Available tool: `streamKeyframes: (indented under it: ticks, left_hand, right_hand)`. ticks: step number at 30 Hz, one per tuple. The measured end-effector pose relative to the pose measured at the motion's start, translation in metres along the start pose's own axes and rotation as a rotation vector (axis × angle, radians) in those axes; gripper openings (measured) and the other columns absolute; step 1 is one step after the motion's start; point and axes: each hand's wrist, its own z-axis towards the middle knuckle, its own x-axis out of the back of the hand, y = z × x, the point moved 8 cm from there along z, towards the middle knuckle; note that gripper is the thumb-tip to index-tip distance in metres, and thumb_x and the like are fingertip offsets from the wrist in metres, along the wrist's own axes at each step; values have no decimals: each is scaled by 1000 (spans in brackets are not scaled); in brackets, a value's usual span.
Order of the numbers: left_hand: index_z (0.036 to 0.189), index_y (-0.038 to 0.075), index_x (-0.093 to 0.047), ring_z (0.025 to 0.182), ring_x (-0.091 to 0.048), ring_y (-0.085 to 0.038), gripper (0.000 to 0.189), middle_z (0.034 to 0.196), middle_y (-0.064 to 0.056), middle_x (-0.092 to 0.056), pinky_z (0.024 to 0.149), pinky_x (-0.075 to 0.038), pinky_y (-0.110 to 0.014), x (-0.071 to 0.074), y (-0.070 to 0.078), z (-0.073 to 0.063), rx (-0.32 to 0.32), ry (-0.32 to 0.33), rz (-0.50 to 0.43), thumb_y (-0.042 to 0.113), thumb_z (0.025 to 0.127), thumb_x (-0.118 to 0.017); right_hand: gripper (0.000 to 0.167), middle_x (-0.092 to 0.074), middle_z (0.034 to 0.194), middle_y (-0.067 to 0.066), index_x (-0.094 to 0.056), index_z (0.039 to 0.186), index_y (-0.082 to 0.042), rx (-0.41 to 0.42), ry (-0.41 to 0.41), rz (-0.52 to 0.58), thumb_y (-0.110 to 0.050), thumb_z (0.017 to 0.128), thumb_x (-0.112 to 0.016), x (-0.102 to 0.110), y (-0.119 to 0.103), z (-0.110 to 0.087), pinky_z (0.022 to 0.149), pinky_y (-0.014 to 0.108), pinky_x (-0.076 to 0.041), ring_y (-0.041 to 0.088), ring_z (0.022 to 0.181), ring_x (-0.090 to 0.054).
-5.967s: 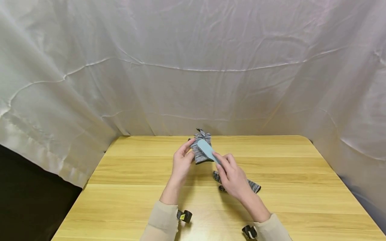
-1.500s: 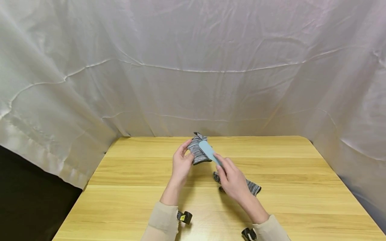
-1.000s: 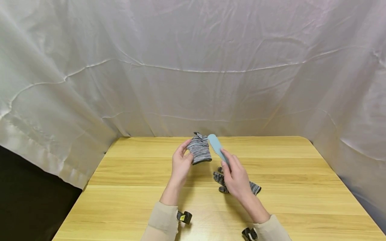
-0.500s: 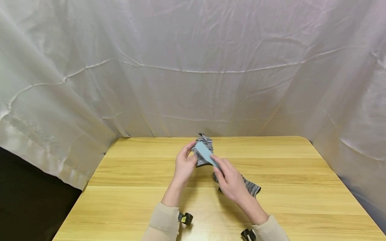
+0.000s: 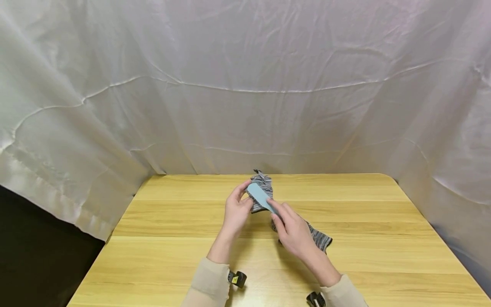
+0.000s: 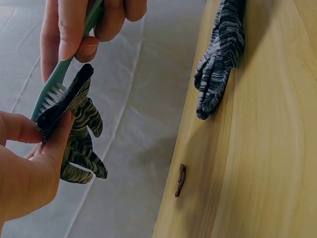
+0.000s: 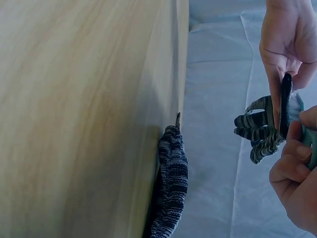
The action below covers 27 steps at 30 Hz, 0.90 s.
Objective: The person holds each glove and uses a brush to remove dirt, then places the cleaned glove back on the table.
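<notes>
A grey-and-black knit glove (image 5: pixel 265 182) is held up off the table by my left hand (image 5: pixel 235 211), pinched at its side between thumb and fingers. My right hand (image 5: pixel 294 231) grips the handle of a light blue brush (image 5: pixel 258 195). The brush head lies over the glove. In the left wrist view, white bristles (image 6: pixel 52 96) touch the glove by its dark cuff, and the glove's fingers dangle beyond. A second matching glove (image 5: pixel 321 238) lies on the table below my right hand, which partly hides it.
The wooden table (image 5: pixel 383 238) ends at a pale grey curtain (image 5: pixel 268 119) behind and at the sides. A small brown piece (image 6: pixel 181 180) lies on the wood near the second glove, seen in the left wrist view. Each wrist carries a black camera (image 5: pixel 239 279).
A second ago the brush was clear of the glove on its right; it has since come back left over it. My left hand and the held glove have shifted slightly right.
</notes>
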Motion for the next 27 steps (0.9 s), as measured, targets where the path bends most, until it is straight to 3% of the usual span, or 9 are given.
streamKeyframes:
  ticks: [8,13,18,27]
  left_hand:
    - [149,-4,-50,110,-70,-28,60,157,-24,-45,60,-47,-12,1,2,-2,-4,7,-1,-18,91,-49]
    - [149,-6,-48,123,-64,-40,60,159,-25,-42,79,-59,-17,0,4,-2,-18,10,-28,-20,90,-47]
    - [148,-7,-49,122,-64,-43,60,158,-26,-42,88,-61,-24,1,3,-1,-29,16,-41,-20,90,-47]
    - [148,-7,-49,120,-66,-42,61,158,-26,-43,90,-61,-26,1,3,0,-32,19,-51,-21,89,-47]
  right_hand:
    - [44,-60,94,-4,-60,146,-14,-3,21,-7,-9,102,-64,1,4,0,49,19,-39,0,63,-40]
    - [45,-62,96,-3,-61,146,-15,-1,46,-6,-8,102,-64,4,6,0,49,19,-39,1,63,-40]
    - [45,-61,95,-4,-61,146,-16,-13,59,-10,-8,102,-64,5,8,0,49,20,-39,2,63,-41]
    - [44,-58,91,-5,-62,144,-14,-2,86,-2,-6,100,-65,9,7,2,46,19,-39,1,62,-40]
